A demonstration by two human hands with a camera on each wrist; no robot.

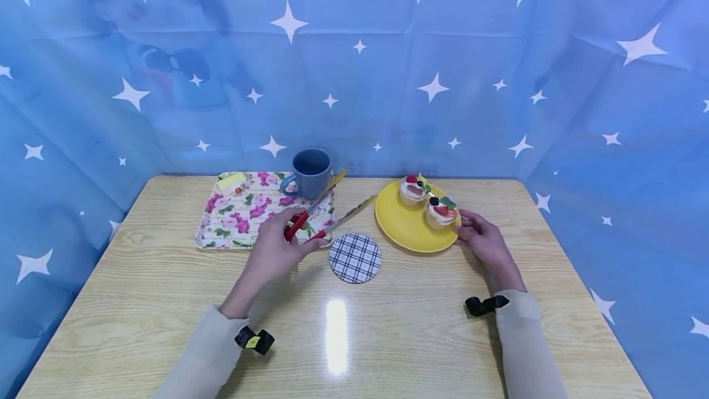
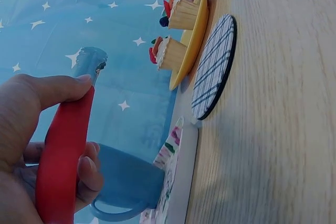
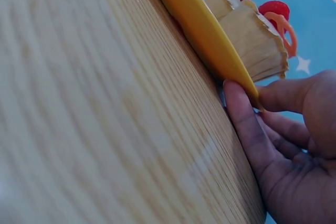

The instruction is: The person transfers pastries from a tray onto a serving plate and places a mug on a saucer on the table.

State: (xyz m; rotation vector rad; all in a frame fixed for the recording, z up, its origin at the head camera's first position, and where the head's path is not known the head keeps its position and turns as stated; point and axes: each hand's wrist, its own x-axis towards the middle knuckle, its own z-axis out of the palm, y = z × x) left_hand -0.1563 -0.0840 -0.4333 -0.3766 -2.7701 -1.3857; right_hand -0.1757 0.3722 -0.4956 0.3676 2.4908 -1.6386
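Observation:
My left hand (image 1: 277, 251) grips a pair of tongs (image 1: 350, 214) by its red handles, the arms spread apart and pointing to the right above the tray's edge. One red handle (image 2: 65, 150) runs under the thumb in the left wrist view. My right hand (image 1: 487, 245) pinches the right rim of a yellow plate (image 1: 407, 233), thumb on top and fingers beneath the rim in the right wrist view. Two fruit-topped cupcakes stand on the plate: one at the back (image 1: 412, 193), the other (image 1: 440, 217) nearer my right hand.
A floral tray (image 1: 221, 236) on the left holds a blue mug (image 1: 312, 177) and a small yellow-topped piece, perhaps cake (image 1: 231, 182). Between tray and plate lies a round checked coaster (image 1: 355, 258). A starry blue curtain (image 1: 354, 79) hangs behind the wooden table (image 1: 410, 325).

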